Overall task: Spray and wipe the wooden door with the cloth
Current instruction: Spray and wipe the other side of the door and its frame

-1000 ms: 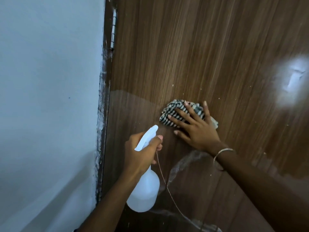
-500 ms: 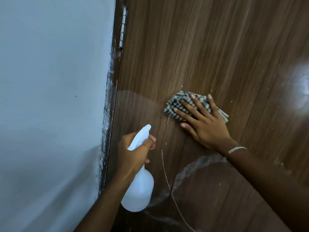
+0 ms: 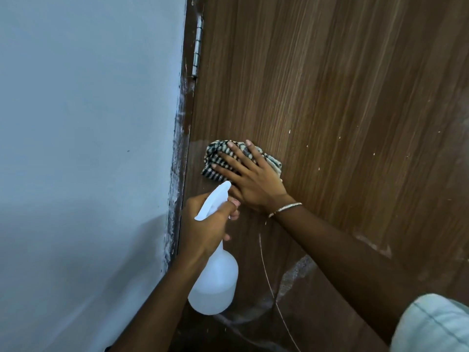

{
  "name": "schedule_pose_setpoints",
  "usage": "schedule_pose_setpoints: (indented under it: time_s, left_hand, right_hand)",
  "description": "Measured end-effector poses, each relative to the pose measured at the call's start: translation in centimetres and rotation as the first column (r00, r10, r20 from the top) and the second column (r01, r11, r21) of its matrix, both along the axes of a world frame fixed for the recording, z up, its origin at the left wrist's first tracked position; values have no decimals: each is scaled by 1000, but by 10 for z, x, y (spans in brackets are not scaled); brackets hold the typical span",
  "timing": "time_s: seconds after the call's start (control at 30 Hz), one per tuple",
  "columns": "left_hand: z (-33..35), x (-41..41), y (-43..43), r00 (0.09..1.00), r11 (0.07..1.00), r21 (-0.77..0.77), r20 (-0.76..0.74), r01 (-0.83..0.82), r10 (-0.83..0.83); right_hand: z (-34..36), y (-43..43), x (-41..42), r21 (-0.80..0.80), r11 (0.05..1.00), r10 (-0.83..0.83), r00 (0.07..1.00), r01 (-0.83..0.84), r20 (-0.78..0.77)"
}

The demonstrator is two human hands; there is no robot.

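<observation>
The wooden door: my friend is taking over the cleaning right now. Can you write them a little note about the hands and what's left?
Left hand grips the spray bottle round its neck, held low in front of the door.
Right hand presses the checked cloth flat on the door with fingers spread, near the hinge-side edge.
Done: wet streaks on the lower part suggest some spraying and wiping.
Left: white specks dot the wood right of the cloth; wipe there, and probably higher up too.
</observation>
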State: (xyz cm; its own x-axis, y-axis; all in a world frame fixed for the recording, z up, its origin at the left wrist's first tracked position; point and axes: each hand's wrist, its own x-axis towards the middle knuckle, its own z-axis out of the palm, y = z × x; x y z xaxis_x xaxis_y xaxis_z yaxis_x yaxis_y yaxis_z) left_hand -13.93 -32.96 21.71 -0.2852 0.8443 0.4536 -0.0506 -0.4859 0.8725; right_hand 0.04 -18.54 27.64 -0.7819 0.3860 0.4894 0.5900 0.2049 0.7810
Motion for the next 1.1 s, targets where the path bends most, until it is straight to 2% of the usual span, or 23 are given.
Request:
schedule_pose_setpoints:
  time_s: [0.3, 0.47, 0.73, 0.87, 1.0, 1.1]
  left_hand:
    - [-13, -28, 10, 999, 999, -35, 30, -26, 27]
    - [-7, -35, 12, 998, 997, -39, 19, -64, 64]
    - [-6, -43, 8, 989, 988, -42, -17, -148, 148]
    - [-11, -47, 5, 989, 987, -60, -12, -151, 151]
    - [-10, -51, 4, 994, 991, -84, 8, -105, 106]
    - [-8, -58, 6, 995, 992, -63, -9, -105, 104]
  right_hand:
    - [-33, -75, 133, 55, 996, -58, 992, 64, -108]
    - [-33, -58, 96, 63, 996, -45, 986, 55, -162]
    - [-5, 27, -40, 3, 998, 58, 996, -58, -68]
    - [-15, 6, -1, 39, 996, 86, 990, -83, -110]
    - [-35, -46, 78, 45, 999, 20, 983, -12, -181]
    - [-41, -59, 92, 53, 998, -32, 981, 43, -190]
